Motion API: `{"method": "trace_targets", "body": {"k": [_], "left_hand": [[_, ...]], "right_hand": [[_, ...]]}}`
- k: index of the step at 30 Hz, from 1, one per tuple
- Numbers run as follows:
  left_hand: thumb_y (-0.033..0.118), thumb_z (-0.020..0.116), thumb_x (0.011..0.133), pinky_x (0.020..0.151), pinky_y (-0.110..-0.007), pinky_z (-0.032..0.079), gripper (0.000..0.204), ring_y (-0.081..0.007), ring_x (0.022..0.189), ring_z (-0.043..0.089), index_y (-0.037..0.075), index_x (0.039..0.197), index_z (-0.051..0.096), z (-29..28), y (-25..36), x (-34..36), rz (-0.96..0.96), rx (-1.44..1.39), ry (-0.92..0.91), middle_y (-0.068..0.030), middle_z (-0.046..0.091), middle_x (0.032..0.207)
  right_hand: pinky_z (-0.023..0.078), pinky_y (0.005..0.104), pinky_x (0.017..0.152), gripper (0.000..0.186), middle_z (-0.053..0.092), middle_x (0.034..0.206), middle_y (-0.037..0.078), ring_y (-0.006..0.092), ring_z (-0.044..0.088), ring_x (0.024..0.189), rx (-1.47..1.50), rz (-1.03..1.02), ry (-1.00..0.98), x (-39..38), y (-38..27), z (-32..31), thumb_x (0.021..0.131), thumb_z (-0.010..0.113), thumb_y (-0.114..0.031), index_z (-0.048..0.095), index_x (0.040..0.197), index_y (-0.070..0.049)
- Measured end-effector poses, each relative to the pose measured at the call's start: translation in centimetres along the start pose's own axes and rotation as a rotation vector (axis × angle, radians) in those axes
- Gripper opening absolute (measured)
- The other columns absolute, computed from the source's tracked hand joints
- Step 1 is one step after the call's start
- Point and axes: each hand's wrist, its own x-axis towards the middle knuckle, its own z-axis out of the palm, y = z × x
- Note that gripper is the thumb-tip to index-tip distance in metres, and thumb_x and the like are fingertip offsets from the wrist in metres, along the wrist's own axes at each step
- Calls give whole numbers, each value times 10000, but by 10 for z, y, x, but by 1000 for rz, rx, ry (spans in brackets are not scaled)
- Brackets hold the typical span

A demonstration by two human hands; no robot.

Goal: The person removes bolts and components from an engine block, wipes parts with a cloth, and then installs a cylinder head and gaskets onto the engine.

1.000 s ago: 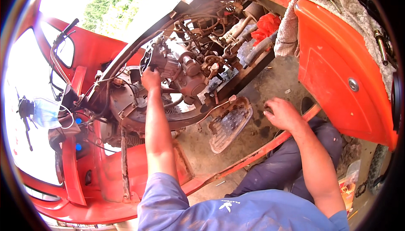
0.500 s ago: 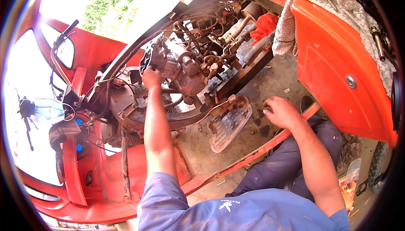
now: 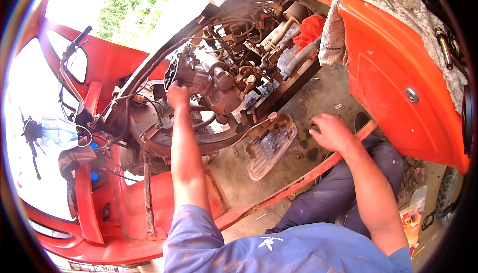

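Note:
My left hand [image 3: 178,95] reaches forward to the near left end of a greasy metal engine [image 3: 214,81]. Its fingers are curled against the dark open rim [image 3: 172,71] of the engine's end; what they grip there is hidden. My right hand [image 3: 330,132] hangs above the floor beside my knee, away from the engine. Its fingers are bent in together, and whether anything small lies in them I cannot make out. Between the two hands a worn, dirty foot pedal plate [image 3: 271,148] sticks out below the dark frame rail [image 3: 289,91].
A red body panel with a lock [image 3: 388,78] stands at the right, a grey towel [image 3: 348,4] draped over it. Red tubing [image 3: 298,181] crosses before my legs. Handlebars [image 3: 67,59] and a face mask [image 3: 59,132] are at the left. A red plastic bag [image 3: 309,31] lies behind the engine.
Both hands keep nearly the same place and grip. The whole view has shifted very slightly, and the hanging face mask has turned a little.

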Motion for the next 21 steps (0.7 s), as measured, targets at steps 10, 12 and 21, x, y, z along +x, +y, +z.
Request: {"method": "trace_targets", "body": {"k": [10,12,21], "left_hand": [[284,718,865,838,-516,552,255,-408,936,714,59,977,755,0,2,3,33,-11,-7,-204,746,963],[264,706,862,844,-512,554,246,-405,937,716,53,979,754,-2,4,2,46,-18,-5,-206,746,965],[160,635,833,876,-509,548,214,-434,945,707,10,956,724,-2,12,4,-2,106,-32,-248,731,986]], "right_hand": [[538,464,887,268,674,1051,177,386,658,1016,4,11,21,1,3,6,892,704,-234,701,1077,-41],[538,464,887,265,674,1050,178,386,657,1017,1,15,27,1,4,6,892,704,-232,701,1074,-40],[538,468,889,261,672,1055,180,385,658,1017,5,15,24,0,2,4,893,701,-229,700,1069,-36]]}}
